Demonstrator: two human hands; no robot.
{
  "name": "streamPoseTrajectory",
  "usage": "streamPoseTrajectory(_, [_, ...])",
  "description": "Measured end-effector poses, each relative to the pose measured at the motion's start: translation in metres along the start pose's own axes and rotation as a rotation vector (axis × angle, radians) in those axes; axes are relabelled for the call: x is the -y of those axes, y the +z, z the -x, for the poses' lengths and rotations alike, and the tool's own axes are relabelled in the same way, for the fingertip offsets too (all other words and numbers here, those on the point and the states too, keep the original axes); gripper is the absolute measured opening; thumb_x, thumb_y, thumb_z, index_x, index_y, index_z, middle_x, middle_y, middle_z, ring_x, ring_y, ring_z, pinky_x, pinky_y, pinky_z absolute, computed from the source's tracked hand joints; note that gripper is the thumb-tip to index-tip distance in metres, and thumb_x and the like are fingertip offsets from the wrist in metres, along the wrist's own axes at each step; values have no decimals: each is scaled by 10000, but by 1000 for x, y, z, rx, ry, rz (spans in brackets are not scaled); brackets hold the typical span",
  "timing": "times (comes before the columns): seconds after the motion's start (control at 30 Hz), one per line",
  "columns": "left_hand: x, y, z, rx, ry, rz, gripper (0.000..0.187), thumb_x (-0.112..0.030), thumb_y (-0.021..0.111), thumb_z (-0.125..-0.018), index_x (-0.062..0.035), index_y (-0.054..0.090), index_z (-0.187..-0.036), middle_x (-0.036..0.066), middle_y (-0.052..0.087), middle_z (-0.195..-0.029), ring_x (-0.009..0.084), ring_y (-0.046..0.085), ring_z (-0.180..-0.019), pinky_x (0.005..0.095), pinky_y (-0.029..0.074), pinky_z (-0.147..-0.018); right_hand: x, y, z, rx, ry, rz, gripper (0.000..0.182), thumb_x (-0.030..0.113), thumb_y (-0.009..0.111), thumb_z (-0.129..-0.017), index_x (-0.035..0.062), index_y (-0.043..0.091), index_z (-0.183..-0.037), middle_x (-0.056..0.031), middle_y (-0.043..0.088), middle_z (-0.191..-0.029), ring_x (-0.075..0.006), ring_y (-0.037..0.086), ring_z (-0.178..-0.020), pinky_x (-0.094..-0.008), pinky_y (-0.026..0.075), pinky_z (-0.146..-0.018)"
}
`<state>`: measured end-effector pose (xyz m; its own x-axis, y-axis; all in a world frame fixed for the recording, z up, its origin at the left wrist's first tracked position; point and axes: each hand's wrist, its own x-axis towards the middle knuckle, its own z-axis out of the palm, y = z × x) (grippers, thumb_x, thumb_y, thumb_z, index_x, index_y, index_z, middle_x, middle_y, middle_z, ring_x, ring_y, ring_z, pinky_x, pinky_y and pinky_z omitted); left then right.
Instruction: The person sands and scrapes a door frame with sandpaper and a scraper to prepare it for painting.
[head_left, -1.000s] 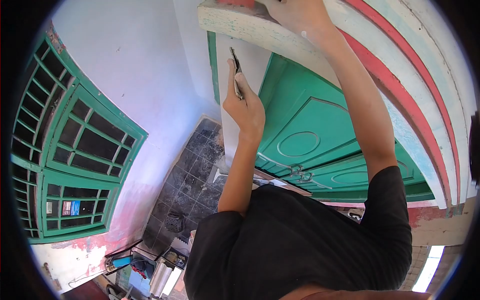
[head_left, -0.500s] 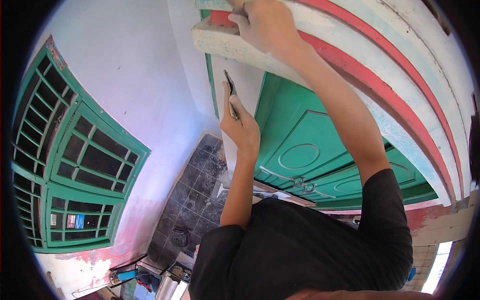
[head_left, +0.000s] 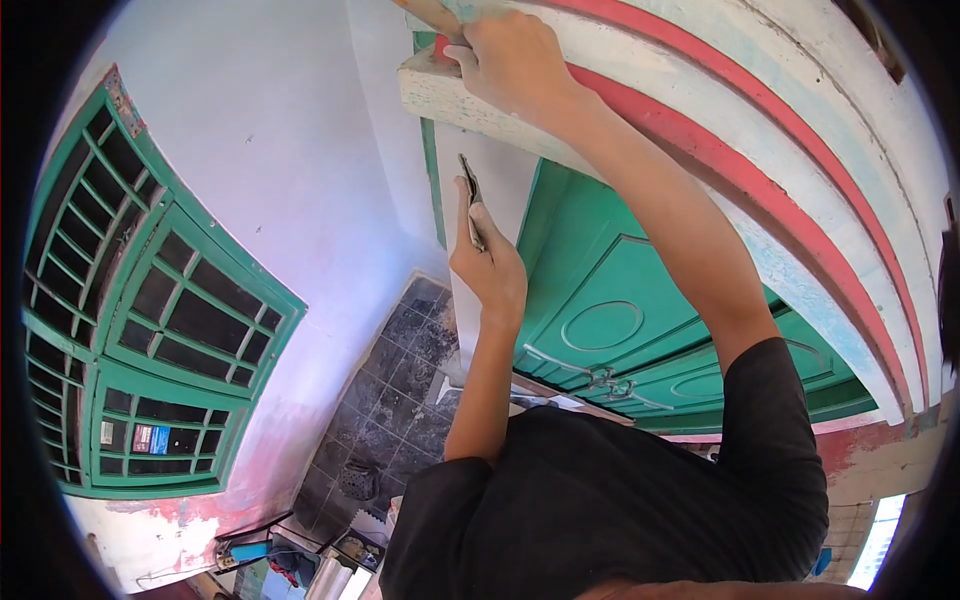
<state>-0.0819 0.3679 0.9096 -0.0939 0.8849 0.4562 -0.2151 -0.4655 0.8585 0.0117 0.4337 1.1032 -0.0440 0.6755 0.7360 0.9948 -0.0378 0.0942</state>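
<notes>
My left hand [head_left: 490,262] is raised in front of the pale panel beside the green door, closed around a thin, dark-edged folded piece [head_left: 472,200] that looks like sandpaper or cloth. Higher up, my right hand [head_left: 520,62] grips a tan tool [head_left: 432,14], perhaps a brush or scraper handle, whose far end runs out at the top edge. That hand is at the end of the white and red ledge [head_left: 480,108], by a small red patch. Whether its fingers touch the ledge cannot be told.
Green double doors [head_left: 600,320] lie below the curved ledge. A green barred window [head_left: 190,310] is in the pale wall at left. Dark floor tiles [head_left: 385,390] hold a dark clog-like shoe [head_left: 358,478]. Assorted items [head_left: 335,575] stand at the bottom.
My right hand has shifted slightly down, and more of the tan tool shows. The whole view has shifted a little; my left hand still holds the folded piece.
</notes>
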Motion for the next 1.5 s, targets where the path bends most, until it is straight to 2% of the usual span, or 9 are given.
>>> streamPoseTrajectory(0.1, [14,5,-3,-69,167,29,422,-142,486,-1124,39,551,-1500,228,728,-1304,116,579,-730,291,502,-677,0,6,-6,-22,-38,-195,229,251,755,-886,27,798,-909,-187,729,-781,-372,727,-769,-484,572,-728])
streamPoseTrajectory(0.33, [16,3,-5,-89,200,28,421,-135,495,-1120,25,553,-1505,211,756,-1230,96,436,-642,299,414,-577,0,20,-14,27,-76,9,235,243,759,-879,12,792,-908,-192,732,-788,-385,728,-772,-488,577,-733])
streamPoseTrajectory(0.63, [13,-5,-3,-52,116,-4,420,-141,497,-1120,2,560,-1510,206,760,-1225,99,417,-607,297,389,-538,3,22,-30,-52,-3,-403,256,259,781,-862,9,728,-842,-235,704,-839,-437,691,-817,-544,526,-744])
streamPoseTrajectory(0.9, [4,-11,-2,-18,37,-4,412,-96,503,-1110,23,558,-1500,237,696,-1361,135,620,-791,312,526,-748,4,46,-40,-49,-91,-82,207,232,772,-859,30,736,-886,-217,696,-817,-427,690,-810,-527,537,-735])
streamPoseTrajectory(1.03, [15,-10,-5,-62,165,-30,411,-93,500,-1111,33,555,-1499,228,699,-1363,127,593,-756,310,518,-718,10,54,-47,-69,-174,-190,213,230,772,-864,22,741,-899,-210,699,-819,-413,697,-813,-526,542,-735])
streamPoseTrajectory(1.2, [-1,-16,-3,-3,-18,51,409,-92,496,-1113,43,552,-1495,242,655,-1423,201,722,-1067,322,540,-899,-3,98,-62,-75,-210,-54,153,183,759,-854,35,726,-870,-197,701,-813,-406,705,-828,-521,556,-758])
streamPoseTrajectory(1.3, [7,-17,-3,4,-1,41,410,-92,493,-1112,45,549,-1495,253,635,-1442,278,679,-1261,348,516,-1011,17,47,-63,-20,8,-281,117,165,736,-855,50,722,-838,-194,706,-812,-394,708,-826,-516,558,-760])
streamPoseTrajectory(1.4, [12,-15,-4,-33,71,44,410,-90,492,-1112,49,548,-1493,259,638,-1434,313,677,-1268,371,513,-1031,20,79,-63,-159,-184,17,143,170,738,-859,31,725,-827,-213,719,-834,-409,712,-840,-524,559,-780])
streamPoseTrajectory(1.5, [9,-17,-4,-25,28,51,409,-88,490,-1111,57,548,-1490,264,638,-1430,325,679,-1264,381,515,-1034,19,67,-69,-110,-85,-240,108,137,727,-839,33,713,-817,-218,709,-808,-407,701,-822,-524,561,-776])
